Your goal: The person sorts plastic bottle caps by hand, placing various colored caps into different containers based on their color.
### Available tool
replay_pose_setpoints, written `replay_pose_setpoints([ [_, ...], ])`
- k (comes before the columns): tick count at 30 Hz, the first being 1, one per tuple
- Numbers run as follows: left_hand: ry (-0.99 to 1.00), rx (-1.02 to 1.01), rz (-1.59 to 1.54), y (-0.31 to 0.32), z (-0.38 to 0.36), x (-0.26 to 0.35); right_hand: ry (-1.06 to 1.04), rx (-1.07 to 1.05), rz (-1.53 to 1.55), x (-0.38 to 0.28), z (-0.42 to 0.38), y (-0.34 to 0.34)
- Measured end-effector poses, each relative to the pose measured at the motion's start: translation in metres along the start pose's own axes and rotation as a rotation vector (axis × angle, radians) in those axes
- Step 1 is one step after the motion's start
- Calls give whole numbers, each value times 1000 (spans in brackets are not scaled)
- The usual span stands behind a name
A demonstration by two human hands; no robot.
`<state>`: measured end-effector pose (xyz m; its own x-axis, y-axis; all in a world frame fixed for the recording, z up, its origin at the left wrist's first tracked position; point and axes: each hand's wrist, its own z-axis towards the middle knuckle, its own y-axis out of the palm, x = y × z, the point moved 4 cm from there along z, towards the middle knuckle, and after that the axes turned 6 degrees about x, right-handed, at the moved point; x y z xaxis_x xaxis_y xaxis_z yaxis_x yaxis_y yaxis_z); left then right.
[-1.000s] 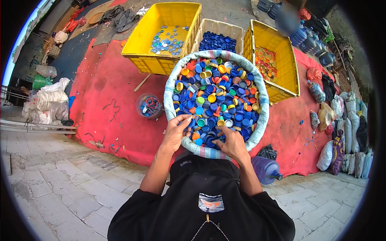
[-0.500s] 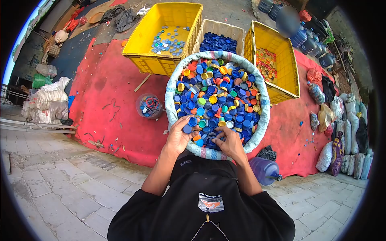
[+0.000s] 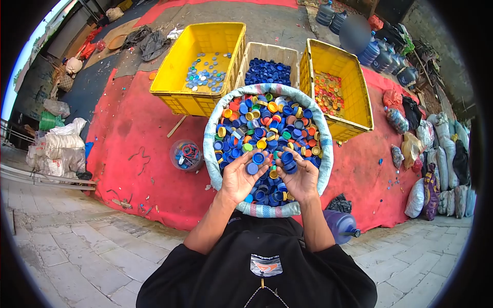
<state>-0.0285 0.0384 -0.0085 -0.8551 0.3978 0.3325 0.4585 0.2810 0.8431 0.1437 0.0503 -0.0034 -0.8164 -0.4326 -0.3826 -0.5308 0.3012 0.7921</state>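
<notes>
A round, cloth-rimmed basket [image 3: 324, 154] full of mixed bottle caps stands in front of my body. Over its near half, my left hand [image 3: 240, 177] is closed round blue caps [image 3: 252, 168], held between thumb and fingers with the palm turned up. Close to its right, my right hand [image 3: 300, 178] grips several blue caps [image 3: 289, 163] at its fingertips. Blue, yellow, orange and green caps lie loose beneath both hands. The hands are slightly apart.
Behind the basket stand a yellow crate [image 3: 179, 100] with pale caps, a white crate [image 3: 272, 50] with blue caps and another yellow crate [image 3: 354, 92] with red and orange caps. A small tub [image 3: 186, 155] sits left; a large bottle [image 3: 341, 226] lies right.
Both hands have risen from the near edge toward the basket's middle. My right hand now shows several blue caps in its fingers. The view has shifted, so the crates and basket appear lower.
</notes>
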Motion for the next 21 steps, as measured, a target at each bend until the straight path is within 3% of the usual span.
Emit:
replay_pose_setpoints([
  [2, 6, -1, -59, 5, 7, -3, -9, -61, 55, -1, 5, -1],
  [7, -40, 36, -157, -2, 17, -14, -17, 38, 63, 6, 11, -13],
  [21, -72, 142, -164, -16, 24, -22, -45, 76, 8, 13, 14, -28],
])
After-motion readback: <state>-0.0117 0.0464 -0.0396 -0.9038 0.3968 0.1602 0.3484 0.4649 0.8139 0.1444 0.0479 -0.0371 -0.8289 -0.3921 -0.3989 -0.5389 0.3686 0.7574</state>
